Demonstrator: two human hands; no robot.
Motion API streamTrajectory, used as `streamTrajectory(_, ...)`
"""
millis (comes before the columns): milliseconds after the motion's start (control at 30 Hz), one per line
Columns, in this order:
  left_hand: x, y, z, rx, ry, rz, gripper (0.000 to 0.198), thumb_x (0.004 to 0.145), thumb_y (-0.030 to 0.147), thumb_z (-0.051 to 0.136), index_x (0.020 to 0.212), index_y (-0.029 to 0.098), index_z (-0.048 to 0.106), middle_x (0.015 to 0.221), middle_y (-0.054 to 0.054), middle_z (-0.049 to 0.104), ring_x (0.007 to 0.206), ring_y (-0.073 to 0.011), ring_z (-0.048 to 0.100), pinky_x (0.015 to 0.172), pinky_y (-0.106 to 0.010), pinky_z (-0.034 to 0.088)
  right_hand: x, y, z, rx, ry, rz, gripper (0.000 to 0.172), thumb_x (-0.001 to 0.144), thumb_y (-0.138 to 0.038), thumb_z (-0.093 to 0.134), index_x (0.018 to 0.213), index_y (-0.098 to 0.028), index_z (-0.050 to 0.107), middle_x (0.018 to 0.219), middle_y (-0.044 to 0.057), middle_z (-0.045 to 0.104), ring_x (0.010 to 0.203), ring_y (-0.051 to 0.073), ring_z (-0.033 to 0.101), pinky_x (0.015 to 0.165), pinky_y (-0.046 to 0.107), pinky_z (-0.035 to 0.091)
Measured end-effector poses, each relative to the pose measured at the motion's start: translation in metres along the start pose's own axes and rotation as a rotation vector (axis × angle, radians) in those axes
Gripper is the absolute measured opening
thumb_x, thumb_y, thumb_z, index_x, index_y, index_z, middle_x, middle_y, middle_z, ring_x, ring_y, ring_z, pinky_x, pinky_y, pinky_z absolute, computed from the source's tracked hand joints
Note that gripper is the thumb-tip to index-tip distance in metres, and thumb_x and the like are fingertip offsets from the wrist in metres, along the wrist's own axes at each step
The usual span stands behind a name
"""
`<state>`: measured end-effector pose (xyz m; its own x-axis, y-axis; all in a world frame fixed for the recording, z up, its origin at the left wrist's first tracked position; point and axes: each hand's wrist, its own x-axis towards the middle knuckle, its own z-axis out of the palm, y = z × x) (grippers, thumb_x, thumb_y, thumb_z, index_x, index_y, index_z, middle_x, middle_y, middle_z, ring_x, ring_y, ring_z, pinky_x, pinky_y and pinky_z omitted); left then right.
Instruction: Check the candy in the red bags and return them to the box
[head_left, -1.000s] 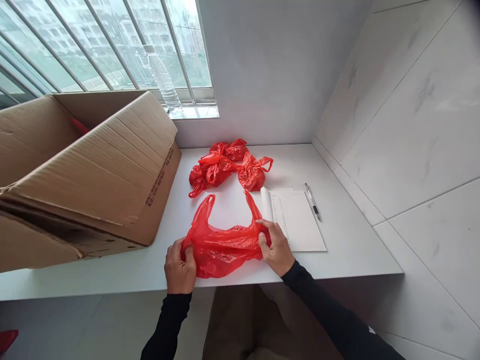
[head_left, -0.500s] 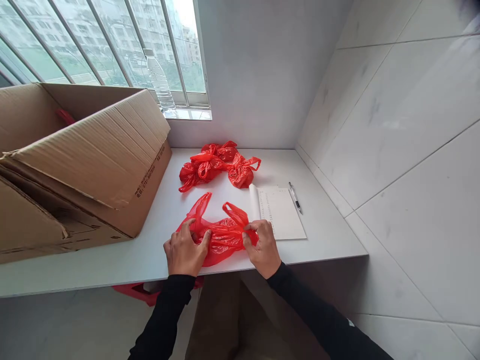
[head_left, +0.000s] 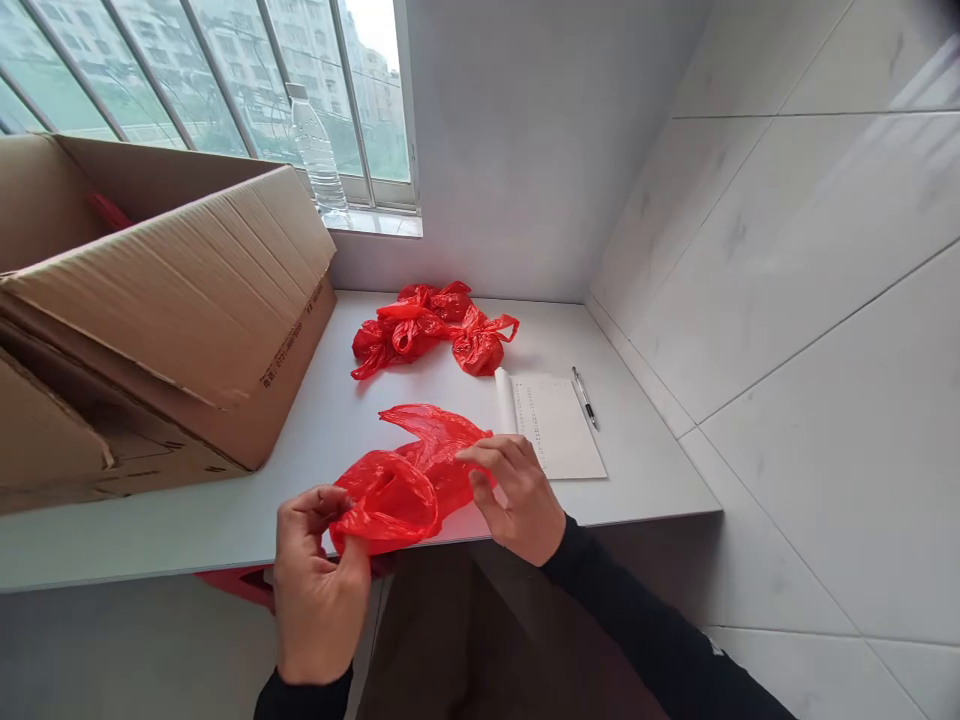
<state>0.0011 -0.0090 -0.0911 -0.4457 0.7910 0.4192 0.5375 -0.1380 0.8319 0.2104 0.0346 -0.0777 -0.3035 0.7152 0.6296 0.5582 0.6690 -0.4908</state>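
Note:
A thin red plastic bag (head_left: 442,450) lies at the table's front edge, its round mouth gaping toward the left. My left hand (head_left: 319,570) grips the rim of that mouth, thumb near me and fingers at the far side. At the bag's right end is my right hand (head_left: 517,495), its thumb and fingers apart and the fingertips against the plastic. Beyond the bag sit several knotted red plastic bags (head_left: 480,342), bunched together. What they hold is hidden.
On the left stands a large open cardboard box (head_left: 202,290) with something red inside. A notepad (head_left: 559,425) and a pen (head_left: 585,398) lie right of the bag. A clear bottle (head_left: 319,160) stands on the windowsill. Tiled wall (head_left: 817,300) bounds the right.
My left hand has moved left and toward me, drawing the bag's mouth wide. The right hand's fingers have loosened from their pinch. The view has shifted slightly.

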Motion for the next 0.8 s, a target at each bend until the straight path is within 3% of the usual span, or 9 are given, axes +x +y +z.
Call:
streamTrajectory(67, -0.004, 0.002, -0.002, -0.034, -0.043, -0.062, 0.035, 0.075, 0.037, 0.068, 0.105, 0.025, 0.056, 0.095, -0.003, 0.063, 0.078, -0.0201, 0.064, 0.065, -0.032, 0.055, -0.002, -0.005, -0.001, -0.012, -0.14, -0.105, 0.035, 0.095, -0.014, 0.044, 0.124, -0.028, 0.057, 0.117, 0.003, 0.068, 0.114, 0.022, 0.057, 0.112, 0.048, 0.034)
streamTrajectory(167, -0.006, 0.003, -0.008, -0.079, -0.072, -0.136, 0.026, 0.073, 0.042, 0.073, 0.09, 0.024, 0.063, 0.085, -0.001, 0.064, 0.068, -0.0169, 0.061, 0.06, -0.029, 0.052, -0.001, -0.01, 0.002, -0.075, -0.276, -0.118, 0.023, 0.099, -0.022, 0.044, 0.114, -0.025, 0.061, 0.102, 0.001, 0.072, 0.1, 0.021, 0.061, 0.119, 0.054, 0.021)
streamTrajectory(300, -0.006, 0.004, -0.015, -0.172, 0.018, -0.212, 0.024, 0.084, 0.045, 0.063, 0.079, 0.021, 0.062, 0.072, 0.002, 0.06, 0.058, -0.0126, 0.053, 0.05, -0.024, 0.047, -0.001, -0.008, 0.006, -0.215, -0.33, 0.025, 0.035, 0.103, -0.032, 0.036, 0.087, -0.021, 0.064, 0.077, 0.003, 0.069, 0.076, 0.02, 0.061, 0.103, 0.05, 0.038)
streamTrajectory(367, -0.006, 0.008, -0.018, -0.218, 0.078, -0.248, 0.021, 0.084, 0.043, 0.064, 0.083, 0.022, 0.062, 0.075, 0.002, 0.061, 0.06, -0.012, 0.054, 0.048, -0.021, 0.047, -0.004, -0.008, 0.004, -0.309, -0.357, 0.137, 0.036, 0.103, -0.031, 0.034, 0.091, -0.02, 0.065, 0.068, 0.005, 0.066, 0.068, 0.022, 0.06, 0.088, 0.046, 0.044)
streamTrajectory(433, -0.007, 0.015, -0.021, -0.275, 0.113, -0.265, 0.021, 0.081, 0.041, 0.069, 0.09, 0.023, 0.062, 0.084, 0.002, 0.061, 0.067, -0.0124, 0.058, 0.052, -0.02, 0.05, -0.007, -0.013, 0.001, -0.391, -0.394, 0.242, 0.032, 0.102, -0.031, 0.037, 0.113, -0.016, 0.063, 0.062, 0.004, 0.064, 0.064, 0.023, 0.06, 0.081, 0.044, 0.044)
streamTrajectory(533, -0.009, 0.026, -0.031, -0.349, 0.093, -0.245, 0.028, 0.074, 0.036, 0.077, 0.094, 0.025, 0.061, 0.096, 0.001, 0.06, 0.079, -0.0133, 0.059, 0.063, -0.019, 0.053, -0.005, -0.028, -0.004, -0.411, -0.351, 0.279, 0.037, 0.101, -0.028, 0.042, 0.133, -0.012, 0.052, 0.072, 0.005, 0.069, 0.074, 0.024, 0.064, 0.089, 0.044, 0.042)
streamTrajectory(633, -0.007, 0.031, -0.044, -0.411, -0.06, -0.233, 0.019, 0.075, 0.032, 0.078, 0.085, 0.024, 0.064, 0.094, 0.0, 0.059, 0.082, -0.0135, 0.057, 0.067, -0.018, 0.05, 0.006, -0.044, -0.004, -0.238, -0.333, 0.111, 0.028, 0.098, -0.018, 0.044, 0.122, -0.019, 0.059, 0.101, 0.007, 0.072, 0.096, 0.021, 0.063, 0.098, 0.039, 0.041)
streamTrajectory(700, -0.005, 0.032, -0.05, -0.512, -0.133, -0.214, 0.016, 0.078, 0.037, 0.073, 0.077, 0.022, 0.066, 0.094, -0.002, 0.058, 0.088, -0.0166, 0.057, 0.066, -0.02, 0.05, 0.017, -0.049, 0.001, -0.196, -0.521, 0.048, 0.025, 0.095, -0.013, 0.045, 0.109, -0.022, 0.063, 0.099, 0.005, 0.072, 0.094, 0.02, 0.064, 0.085, 0.032, 0.047)
streamTrajectory(800, -0.001, 0.03, -0.051, -0.64, -0.149, -0.176, 0.021, 0.079, 0.042, 0.069, 0.073, 0.022, 0.069, 0.098, -0.004, 0.057, 0.089, -0.0204, 0.059, 0.057, -0.023, 0.05, 0.031, -0.046, 0.012, -0.353, -0.779, 0.139, 0.025, 0.088, -0.007, 0.048, 0.104, -0.019, 0.063, 0.084, 0.007, 0.071, 0.078, 0.023, 0.068, 0.062, 0.031, 0.045)
